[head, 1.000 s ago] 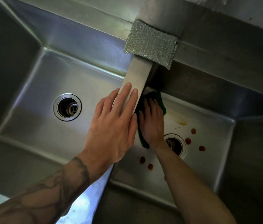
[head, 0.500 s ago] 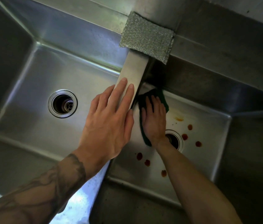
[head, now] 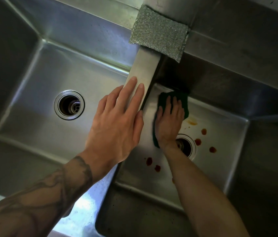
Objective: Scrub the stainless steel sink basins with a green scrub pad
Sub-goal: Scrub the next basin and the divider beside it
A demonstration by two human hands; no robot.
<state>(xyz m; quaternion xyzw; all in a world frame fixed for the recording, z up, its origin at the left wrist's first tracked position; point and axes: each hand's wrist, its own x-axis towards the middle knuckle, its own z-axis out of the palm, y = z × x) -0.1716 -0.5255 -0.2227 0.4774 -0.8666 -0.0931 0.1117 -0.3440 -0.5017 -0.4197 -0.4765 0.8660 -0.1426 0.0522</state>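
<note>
Under right grip (head: 169,120), pressed flat to right basin (head: 220,134) floor by back-left corner: green scrub pad (head: 164,98), poking out past fingertips and thumb side. Fingers straight, not curled. Left grip (head: 117,124) flat, fingers straight, on divider (head: 145,65). Red spots (head: 198,141) near drain.

My right hand (head: 169,124) has slid the green scrub pad (head: 183,103) sideways, away from my left hand (head: 116,127), opening a gap between the two.
</note>
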